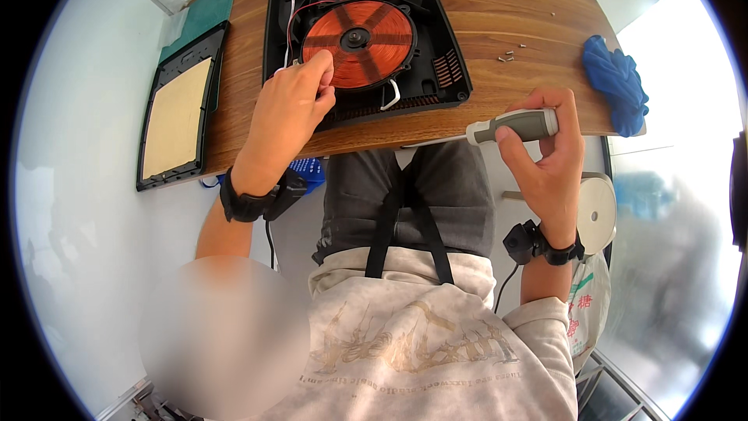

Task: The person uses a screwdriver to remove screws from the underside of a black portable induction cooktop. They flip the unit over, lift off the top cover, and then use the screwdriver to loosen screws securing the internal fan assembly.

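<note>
An opened induction cooker base (446, 92) in black plastic lies at the table's front edge, with a round copper coil (386, 27) inside. My left hand (287, 105) is over the near left side of the coil, its fingers curled together; whatever is between the fingertips is hidden. White and red wires (291, 27) run past the coil close to that hand. Off to the right, in front of the table edge, my right hand (557, 160) grips a screwdriver (520, 125) by its grey-and-white handle. Its thin shaft points left, away from the coil.
A black-framed panel (178, 121) lies at the table's left on a green mat (204, 12). Several small screws (510, 55) are scattered on the wooden table (510, 8). A crumpled blue cloth (615, 82) hangs over the right edge. Yellow and white items stand partly cut off at the back.
</note>
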Motion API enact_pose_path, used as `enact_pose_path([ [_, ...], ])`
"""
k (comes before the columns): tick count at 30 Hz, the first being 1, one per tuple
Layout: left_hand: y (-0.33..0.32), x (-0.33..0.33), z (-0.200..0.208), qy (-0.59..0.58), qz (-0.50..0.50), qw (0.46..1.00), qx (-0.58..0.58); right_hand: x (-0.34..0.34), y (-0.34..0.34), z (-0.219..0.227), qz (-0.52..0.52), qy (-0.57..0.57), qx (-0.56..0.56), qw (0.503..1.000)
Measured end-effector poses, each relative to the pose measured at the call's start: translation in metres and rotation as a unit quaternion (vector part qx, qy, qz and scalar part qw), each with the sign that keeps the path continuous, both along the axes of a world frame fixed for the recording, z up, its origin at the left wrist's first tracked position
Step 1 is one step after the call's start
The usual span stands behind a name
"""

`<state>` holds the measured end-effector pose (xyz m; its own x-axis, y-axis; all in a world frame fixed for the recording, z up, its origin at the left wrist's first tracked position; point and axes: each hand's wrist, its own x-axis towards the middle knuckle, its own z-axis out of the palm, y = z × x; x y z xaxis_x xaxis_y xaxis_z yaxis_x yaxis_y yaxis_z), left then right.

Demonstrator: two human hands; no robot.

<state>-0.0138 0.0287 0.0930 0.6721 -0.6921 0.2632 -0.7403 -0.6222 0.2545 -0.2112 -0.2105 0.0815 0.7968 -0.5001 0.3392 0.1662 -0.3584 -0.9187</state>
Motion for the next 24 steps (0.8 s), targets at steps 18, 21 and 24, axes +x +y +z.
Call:
enact_pose_path([
  [18, -0.0020, 0.0035, -0.0005, 0.003, 0.028, 0.999, 0.040, -0.0034, -0.0018, -0.0036, -0.007, -0.001, -0.003, 1.000],
  [21, -0.0032, 0.0032, -0.0018, 0.002, 0.040, 0.998, 0.041, -0.0016, -0.0003, -0.0046, -0.003, -0.005, 0.000, 1.000],
  [24, -0.0049, 0.0010, -0.0010, -0.009, 0.044, 0.998, 0.040, -0.0010, 0.0004, -0.0043, -0.002, -0.004, -0.004, 1.000],
])
